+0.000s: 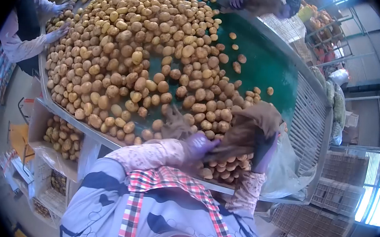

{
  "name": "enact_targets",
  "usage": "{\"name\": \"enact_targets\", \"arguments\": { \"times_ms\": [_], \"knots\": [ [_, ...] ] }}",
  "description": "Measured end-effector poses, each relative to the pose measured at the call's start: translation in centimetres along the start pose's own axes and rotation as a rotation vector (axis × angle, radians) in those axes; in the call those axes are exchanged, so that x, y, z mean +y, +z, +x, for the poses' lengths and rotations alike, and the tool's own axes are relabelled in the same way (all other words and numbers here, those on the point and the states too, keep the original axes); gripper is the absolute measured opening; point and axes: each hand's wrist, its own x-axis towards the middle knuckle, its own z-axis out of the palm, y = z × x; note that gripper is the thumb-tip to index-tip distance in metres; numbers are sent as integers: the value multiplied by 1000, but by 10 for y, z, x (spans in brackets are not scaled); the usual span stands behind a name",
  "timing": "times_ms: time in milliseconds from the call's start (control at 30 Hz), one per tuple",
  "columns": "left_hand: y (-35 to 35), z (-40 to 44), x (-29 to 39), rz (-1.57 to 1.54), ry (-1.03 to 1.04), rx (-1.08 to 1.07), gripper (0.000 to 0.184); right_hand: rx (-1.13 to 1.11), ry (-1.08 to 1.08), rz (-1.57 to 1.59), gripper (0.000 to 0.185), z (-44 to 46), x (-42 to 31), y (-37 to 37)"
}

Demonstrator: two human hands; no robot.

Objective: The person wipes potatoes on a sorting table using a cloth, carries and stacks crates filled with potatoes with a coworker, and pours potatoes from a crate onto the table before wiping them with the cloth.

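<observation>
A brown cloth [244, 126], smeared by motion in places, is bunched up over the potatoes close to my body. My left hand [200, 144], in a purple glove, is closed on the cloth's near left part. At the other end, my right hand [264, 154] has the cloth draped over it and grips it, its fingers mostly hidden. Loose potatoes [162, 24] heap over much of the metal-edged table [79, 128]. Below the cloth, between my arms, more potatoes [227, 168] lie at the near edge.
Green table surface [264, 57] shows at the right, beside a slatted grate [310, 116]. Clear plastic [286, 166] hangs over the near right corner. A lined box of potatoes [62, 138] stands lower left. One co-worker's gloved hands [60, 33] reach in from the left; another person's hand [237, 0] is across.
</observation>
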Motion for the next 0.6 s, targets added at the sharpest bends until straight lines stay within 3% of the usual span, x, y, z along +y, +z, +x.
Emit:
{"name": "enact_targets", "arguments": {
  "times_ms": [67,100,133,233,267,300,333,400,433,467,500,533,567,600],
  "knots": [
    [10,4,10,-129,83,-89,35,18,-36,-703,49,-3,30,-12],
    [19,2,6,12,249,-85,32,32,-48,-1056,52,-9,60,-20],
    [52,17,-21,53,286,20,29,21,9,-1064,60,-11,75,-16],
    [44,13,-38,298,218,243,28,-6,180,-909,84,-1,76,32],
    [-1,-9,-22,234,127,160,30,3,167,-952,83,6,80,52],
    [-19,-16,-27,222,80,249,30,13,153,-995,82,13,83,72],
    [-33,-10,-45,229,-111,80,50,74,39,-1029,79,21,97,97],
    [-71,-28,-61,213,-45,298,47,121,-144,-1008,79,37,109,153],
    [-74,-33,-86,254,-51,388,47,67,-109,-863,81,46,95,185],
    [-102,-51,-77,216,-183,346,45,19,-68,-714,83,54,81,218],
    [-109,-66,-92,162,-56,613,43,-21,-22,-569,85,63,66,250],
    [-119,-84,-109,87,-293,555,42,-51,-21,-553,79,66,47,279],
    [-132,-102,-123,142,-383,605,44,-78,-44,-598,72,68,24,310],
    [-135,-121,-140,179,-328,776,37,-93,-100,-701,65,63,3,341]
  ]
}}
